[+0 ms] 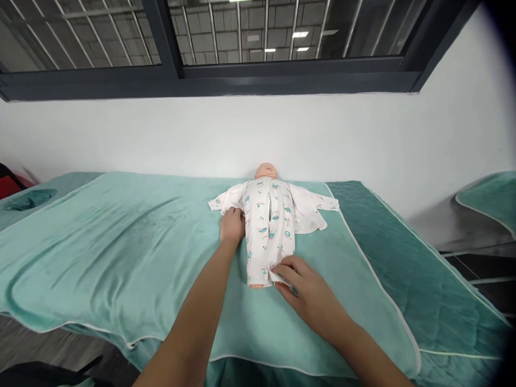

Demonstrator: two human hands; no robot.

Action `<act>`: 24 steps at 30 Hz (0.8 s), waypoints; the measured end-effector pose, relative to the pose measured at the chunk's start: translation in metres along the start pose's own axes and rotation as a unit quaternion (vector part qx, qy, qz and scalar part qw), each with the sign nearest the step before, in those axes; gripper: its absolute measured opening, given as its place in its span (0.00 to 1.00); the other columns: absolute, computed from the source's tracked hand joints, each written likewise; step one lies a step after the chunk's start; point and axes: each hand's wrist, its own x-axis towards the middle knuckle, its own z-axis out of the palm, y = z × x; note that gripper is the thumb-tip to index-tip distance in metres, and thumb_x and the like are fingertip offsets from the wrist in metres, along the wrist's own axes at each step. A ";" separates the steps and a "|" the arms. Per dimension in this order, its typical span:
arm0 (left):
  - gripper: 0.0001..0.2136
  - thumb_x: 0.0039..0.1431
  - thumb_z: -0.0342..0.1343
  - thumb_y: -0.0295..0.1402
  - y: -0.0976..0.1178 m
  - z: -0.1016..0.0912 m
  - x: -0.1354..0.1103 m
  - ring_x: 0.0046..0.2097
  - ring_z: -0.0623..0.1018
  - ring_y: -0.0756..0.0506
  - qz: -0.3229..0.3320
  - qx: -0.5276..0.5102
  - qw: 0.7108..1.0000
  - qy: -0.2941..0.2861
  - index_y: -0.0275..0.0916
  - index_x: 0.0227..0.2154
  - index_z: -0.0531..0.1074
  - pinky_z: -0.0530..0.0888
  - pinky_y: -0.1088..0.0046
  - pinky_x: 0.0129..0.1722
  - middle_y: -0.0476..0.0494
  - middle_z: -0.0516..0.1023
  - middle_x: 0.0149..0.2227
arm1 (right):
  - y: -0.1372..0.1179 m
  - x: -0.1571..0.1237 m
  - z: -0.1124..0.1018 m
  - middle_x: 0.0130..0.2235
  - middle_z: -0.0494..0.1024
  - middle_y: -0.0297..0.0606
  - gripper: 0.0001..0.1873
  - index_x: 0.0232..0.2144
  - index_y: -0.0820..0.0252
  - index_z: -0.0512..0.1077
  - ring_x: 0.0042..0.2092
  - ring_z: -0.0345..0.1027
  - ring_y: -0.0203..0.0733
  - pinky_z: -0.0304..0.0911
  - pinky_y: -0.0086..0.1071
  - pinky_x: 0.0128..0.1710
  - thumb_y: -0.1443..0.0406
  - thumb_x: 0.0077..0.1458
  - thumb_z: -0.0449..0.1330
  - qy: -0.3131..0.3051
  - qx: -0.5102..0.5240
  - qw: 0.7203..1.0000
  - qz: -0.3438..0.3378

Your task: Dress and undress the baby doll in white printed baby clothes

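A baby doll [266,171] lies on its back with its head toward the wall. A white baby shirt [308,208] spreads out on both sides of it, sleeves stretched sideways. White baby trousers [262,231] with a green and red print run down its front, and toes show at the cuffs. My left hand [233,224] is curled beside the doll at the edge of the shirt; its fingertips are partly hidden. At the cuff on the right, my right hand [308,290] pinches the trouser leg between thumb and fingers.
Under the doll is a light green blanket [161,231], over a darker green quilted cover [395,252]. Behind stands a white wall [181,134] below a barred window [242,32]. Another green cloth [492,199] hangs at the far right, and a red item [10,185] sits far left.
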 end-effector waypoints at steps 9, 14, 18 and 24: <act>0.11 0.64 0.45 0.29 -0.001 0.000 0.000 0.49 0.73 0.41 -0.001 -0.001 1.000 0.001 0.42 0.41 0.72 0.69 0.66 0.45 0.40 0.74 0.47 | -0.009 0.003 -0.003 0.40 0.72 0.36 0.06 0.37 0.56 0.68 0.41 0.67 0.40 0.64 0.33 0.39 0.72 0.61 0.56 0.021 0.042 0.999 0.000; 0.11 0.64 0.45 0.29 0.000 0.001 0.001 0.49 0.73 0.42 -0.004 -0.001 1.000 -0.003 0.42 0.42 0.73 0.69 0.66 0.46 0.41 0.74 0.48 | -0.011 -0.001 -0.009 0.38 0.73 0.36 0.02 0.35 0.56 0.69 0.41 0.68 0.41 0.63 0.34 0.38 0.67 0.62 0.58 -0.022 0.018 1.000 -0.007; 0.11 0.65 0.45 0.30 -0.001 0.001 0.000 0.50 0.72 0.42 0.000 0.004 1.000 -0.002 0.42 0.43 0.72 0.69 0.66 0.47 0.40 0.74 0.48 | 0.008 0.013 -0.012 0.36 0.73 0.35 0.10 0.32 0.56 0.69 0.39 0.68 0.39 0.64 0.33 0.39 0.64 0.66 0.53 0.028 0.080 0.996 0.030; 0.12 0.65 0.44 0.30 -0.001 -0.002 -0.002 0.49 0.72 0.41 0.010 0.021 1.000 -0.004 0.41 0.43 0.72 0.69 0.65 0.46 0.40 0.74 0.48 | 0.082 0.060 0.013 0.49 0.72 0.48 0.13 0.45 0.62 0.70 0.53 0.63 0.51 0.61 0.46 0.53 0.72 0.60 0.52 0.158 -0.076 0.974 0.143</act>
